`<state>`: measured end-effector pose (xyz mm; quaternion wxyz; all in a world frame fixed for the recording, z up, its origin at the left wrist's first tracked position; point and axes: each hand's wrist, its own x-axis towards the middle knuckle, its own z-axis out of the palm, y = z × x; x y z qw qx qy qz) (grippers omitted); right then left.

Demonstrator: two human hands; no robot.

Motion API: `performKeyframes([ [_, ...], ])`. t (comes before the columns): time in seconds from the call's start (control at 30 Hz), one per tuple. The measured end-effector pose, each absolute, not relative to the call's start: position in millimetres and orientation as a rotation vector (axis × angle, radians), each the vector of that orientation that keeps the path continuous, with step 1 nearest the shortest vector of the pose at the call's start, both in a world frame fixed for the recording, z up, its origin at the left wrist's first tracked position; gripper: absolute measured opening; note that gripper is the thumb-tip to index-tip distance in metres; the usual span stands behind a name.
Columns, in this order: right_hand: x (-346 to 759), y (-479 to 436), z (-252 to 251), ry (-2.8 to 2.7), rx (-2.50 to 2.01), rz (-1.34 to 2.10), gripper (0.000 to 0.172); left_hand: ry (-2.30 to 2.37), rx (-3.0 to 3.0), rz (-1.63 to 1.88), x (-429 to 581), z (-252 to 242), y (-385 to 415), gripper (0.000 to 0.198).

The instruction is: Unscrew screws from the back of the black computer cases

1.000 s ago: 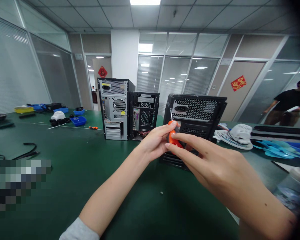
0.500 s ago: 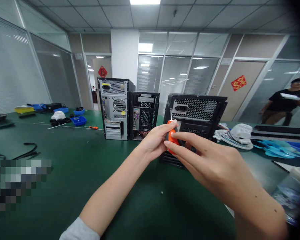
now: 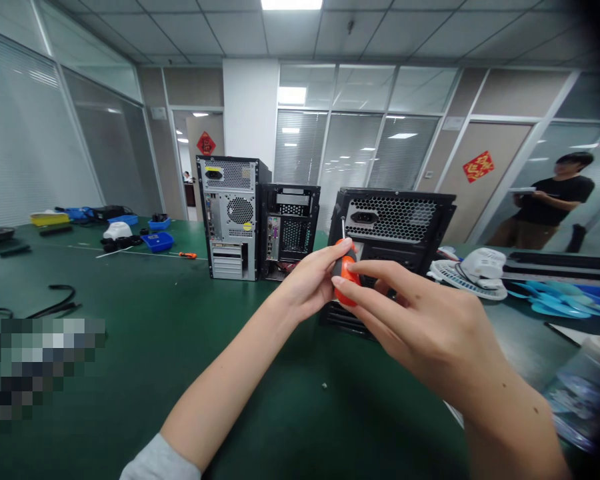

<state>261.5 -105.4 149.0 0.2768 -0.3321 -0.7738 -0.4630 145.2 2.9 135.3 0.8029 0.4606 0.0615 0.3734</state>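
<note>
Plainly, the orange-and-black screwdriver (image 3: 349, 275) sits between the two hands at mid-scene, its handle toward the near side, its thin shaft angled up to the left edge of the black computer case (image 3: 405, 244). Whether the tip is seated on a screw there cannot be told. The left hand (image 3: 312, 284) pinches the upper handle, thumb laid along the top. The right hand (image 3: 433, 320) comes in from the near right with two fingertips close together on the handle, pinching it; its remaining fingers are partly hidden, so I cannot tell how they lie.

The case stands on the green table (image 3: 135, 347), just beyond the hands. Farther off to the left are a slim dark case (image 3: 294, 223) and a taller silver-backed tower (image 3: 230, 230), side by side. A tiny light bit (image 3: 324, 385) lies on the near tabletop.

To the right are a white fan base (image 3: 484, 265), light-blue fan blades (image 3: 555, 300) and, nearer, a clear bottle (image 3: 577, 393). Far left lie another orange screwdriver (image 3: 187, 255) and a blue tray (image 3: 158, 243); a black cable (image 3: 55, 307) lies nearer. At far right stands a person in a black top (image 3: 553, 205).
</note>
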Motion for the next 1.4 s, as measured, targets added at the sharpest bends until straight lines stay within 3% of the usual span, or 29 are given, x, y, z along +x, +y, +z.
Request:
performKeyframes([
  [1.1, 265.7, -97.7, 147.1, -2.0, -0.893, -1.228, 0.046, 0.123, 0.957, 0.789, 138.8, 140.7, -6.5, 0.027],
  [1.4, 263.7, -92.4, 144.5, -1.907, -0.833, -1.233, 0.037, 0.141, 1.012, 0.812, 137.6, 139.6, -5.9, 0.026],
])
